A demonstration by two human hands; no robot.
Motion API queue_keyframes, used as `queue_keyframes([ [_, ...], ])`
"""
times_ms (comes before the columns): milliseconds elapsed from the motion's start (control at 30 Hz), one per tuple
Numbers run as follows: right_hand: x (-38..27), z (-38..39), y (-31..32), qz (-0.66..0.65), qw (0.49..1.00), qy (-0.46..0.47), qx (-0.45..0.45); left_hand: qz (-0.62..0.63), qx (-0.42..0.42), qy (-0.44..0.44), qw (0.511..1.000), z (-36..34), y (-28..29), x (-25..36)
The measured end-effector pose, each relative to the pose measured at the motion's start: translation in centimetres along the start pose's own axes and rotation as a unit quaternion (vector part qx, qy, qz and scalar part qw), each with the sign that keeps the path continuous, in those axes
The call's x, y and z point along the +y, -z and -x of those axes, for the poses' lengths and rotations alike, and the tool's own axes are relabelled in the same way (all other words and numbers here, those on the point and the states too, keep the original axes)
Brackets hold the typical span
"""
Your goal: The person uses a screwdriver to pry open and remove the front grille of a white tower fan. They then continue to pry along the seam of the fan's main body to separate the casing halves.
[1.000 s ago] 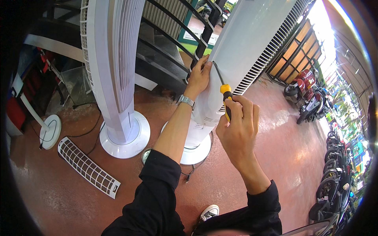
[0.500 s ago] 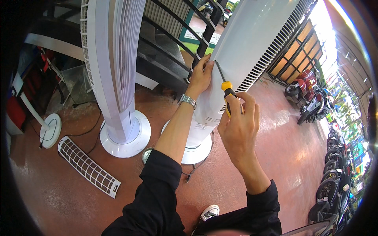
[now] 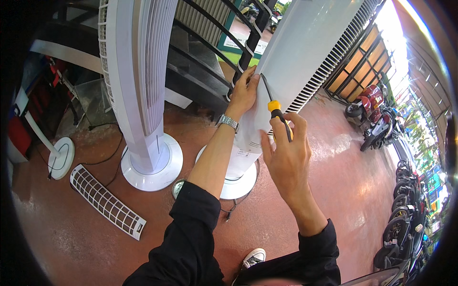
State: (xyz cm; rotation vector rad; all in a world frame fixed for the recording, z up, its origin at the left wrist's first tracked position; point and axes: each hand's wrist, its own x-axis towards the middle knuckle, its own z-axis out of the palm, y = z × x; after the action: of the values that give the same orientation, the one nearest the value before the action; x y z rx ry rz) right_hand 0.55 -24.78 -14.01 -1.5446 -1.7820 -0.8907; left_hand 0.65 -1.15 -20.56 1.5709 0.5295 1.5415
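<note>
A white tower fan [image 3: 300, 52] stands before me, its upper part running out of view at the top. My left hand [image 3: 244, 90] grips its left edge, thumb on the casing and fingers partly hidden behind. In my right hand [image 3: 290, 152] is a screwdriver [image 3: 275, 108] with a yellow and black handle, index finger along the handle and thumb off to the side. Its shaft slants up and left, and the tip meets the casing beside my left thumb. I cannot make out a screw there.
Another tower fan [image 3: 150, 95] stands at left on a round base. A white grille panel [image 3: 107, 202] lies on the red floor [image 3: 191, 252]. Behind are black metal rails [image 3: 202, 55]. A white round-based stand [image 3: 61, 157] is far left; motorcycles [image 3: 398, 224] line the right.
My right fingers have shifted on the screwdriver handle, and the thumb has moved out to the left. My left hand and the fan stay put.
</note>
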Motion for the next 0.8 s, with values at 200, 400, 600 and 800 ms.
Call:
queue_keyframes([
  [200, -0.2, 0.0, 0.0, 0.013, 1.0, 0.001, 0.011, 0.003, 0.005, -0.008, 1.0, -0.1, 0.1, -0.8],
  [400, 1.0, 0.1, -0.2, 0.024, 0.998, 0.046, 0.034, 0.02, -0.005, 0.006, 1.0, 0.1, -0.1, -0.1],
  [600, 0.4, 0.2, 0.0, -0.018, 1.0, -0.018, 0.011, 0.019, 0.001, -0.008, 1.0, 0.1, 0.1, 0.0],
  [800, 0.7, 0.7, 1.0, 0.019, 0.999, 0.025, 0.026, 0.001, 0.0, 0.014, 1.0, 0.2, 0.3, 0.4],
])
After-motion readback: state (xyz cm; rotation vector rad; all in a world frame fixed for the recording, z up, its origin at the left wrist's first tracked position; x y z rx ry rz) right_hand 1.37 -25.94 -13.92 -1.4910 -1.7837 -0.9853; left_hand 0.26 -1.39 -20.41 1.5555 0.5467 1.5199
